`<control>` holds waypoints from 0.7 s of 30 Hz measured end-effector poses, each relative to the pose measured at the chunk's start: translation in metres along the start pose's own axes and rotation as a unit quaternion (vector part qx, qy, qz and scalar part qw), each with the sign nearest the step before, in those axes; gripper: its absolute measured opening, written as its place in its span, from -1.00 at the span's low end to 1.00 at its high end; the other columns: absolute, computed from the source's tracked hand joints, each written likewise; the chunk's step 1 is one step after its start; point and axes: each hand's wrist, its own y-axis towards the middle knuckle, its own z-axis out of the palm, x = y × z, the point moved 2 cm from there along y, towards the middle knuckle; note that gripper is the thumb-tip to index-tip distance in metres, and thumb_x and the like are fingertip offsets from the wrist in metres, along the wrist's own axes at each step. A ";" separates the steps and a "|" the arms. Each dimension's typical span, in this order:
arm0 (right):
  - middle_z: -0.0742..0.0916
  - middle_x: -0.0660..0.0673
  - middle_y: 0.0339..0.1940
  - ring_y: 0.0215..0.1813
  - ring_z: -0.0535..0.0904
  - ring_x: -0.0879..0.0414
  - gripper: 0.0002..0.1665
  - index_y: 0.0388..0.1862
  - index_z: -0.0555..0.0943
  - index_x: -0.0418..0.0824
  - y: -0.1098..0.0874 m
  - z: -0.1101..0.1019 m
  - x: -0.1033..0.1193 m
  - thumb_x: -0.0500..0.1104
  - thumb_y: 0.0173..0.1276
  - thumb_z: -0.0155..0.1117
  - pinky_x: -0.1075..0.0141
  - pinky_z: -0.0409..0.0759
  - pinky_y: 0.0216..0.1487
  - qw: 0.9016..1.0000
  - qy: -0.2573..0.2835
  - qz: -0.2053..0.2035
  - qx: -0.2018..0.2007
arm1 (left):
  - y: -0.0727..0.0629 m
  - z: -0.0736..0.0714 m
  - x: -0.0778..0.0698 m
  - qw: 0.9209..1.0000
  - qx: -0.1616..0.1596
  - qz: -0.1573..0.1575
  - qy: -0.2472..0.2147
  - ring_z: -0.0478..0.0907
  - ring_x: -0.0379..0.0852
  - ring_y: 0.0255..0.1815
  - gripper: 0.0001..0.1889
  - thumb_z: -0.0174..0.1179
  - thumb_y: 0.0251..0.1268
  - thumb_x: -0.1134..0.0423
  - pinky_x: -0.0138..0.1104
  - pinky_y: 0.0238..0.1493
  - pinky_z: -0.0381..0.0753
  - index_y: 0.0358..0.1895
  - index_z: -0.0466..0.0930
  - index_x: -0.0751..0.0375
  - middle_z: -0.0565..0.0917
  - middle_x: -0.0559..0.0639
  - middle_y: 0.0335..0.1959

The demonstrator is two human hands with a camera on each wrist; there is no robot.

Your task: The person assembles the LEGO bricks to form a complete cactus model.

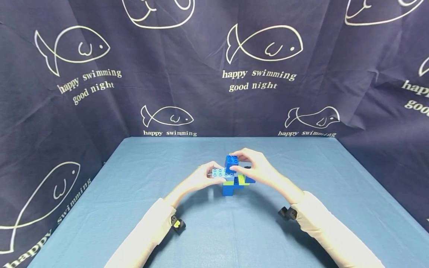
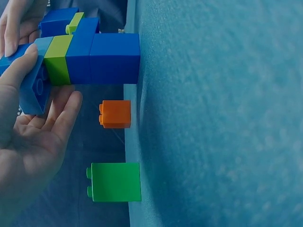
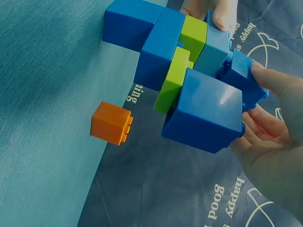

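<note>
A stack of toy building bricks stands on the table, with dark blue bricks (image 1: pixel 228 190) at its base and lime green bricks (image 1: pixel 241 179) above them. The light blue brick (image 1: pixel 218 172) near the top juts out to the left. My left hand (image 1: pixel 202 177) grips that light blue brick, thumb at the front and fingers behind. Between thumb and fingers, my right hand (image 1: pixel 259 167) holds a small dark blue brick (image 3: pixel 244 74), right at the light blue brick's studs. A larger dark blue brick (image 3: pixel 208 109) sits on a lime green piece at the stack's right side.
An orange brick (image 2: pixel 116 114) and a green brick (image 2: pixel 116 182) stand on the blue-covered table (image 1: pixel 151 156) in the left wrist view. Dark cloth with fish drawings (image 1: pixel 207 67) hangs around the table's back and sides.
</note>
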 end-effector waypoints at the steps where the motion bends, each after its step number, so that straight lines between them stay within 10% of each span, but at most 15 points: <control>1: 0.70 -0.12 -0.07 -0.11 0.67 0.04 -0.52 0.02 0.59 -0.20 0.000 0.000 0.000 -0.17 0.09 0.45 0.15 0.61 -0.03 1.000 0.001 -0.001 0.000 | 0.000 0.000 -0.001 1.000 0.001 0.000 0.001 0.52 -0.28 -0.36 -0.67 0.31 0.12 0.35 -0.45 -0.27 0.56 -0.05 0.49 0.32 0.64 0.12 -0.30; 21: 0.72 -0.10 -0.11 -0.11 0.66 0.06 -0.53 0.00 0.59 -0.20 0.000 0.002 0.002 -0.14 0.09 0.46 0.16 0.61 -0.03 1.000 -0.002 0.003 0.017 | 0.001 -0.002 0.008 1.000 -0.004 0.023 0.008 0.54 -0.21 -0.34 -0.68 0.35 0.10 0.24 -0.40 -0.29 0.58 -0.09 0.51 0.18 0.63 0.03 -0.32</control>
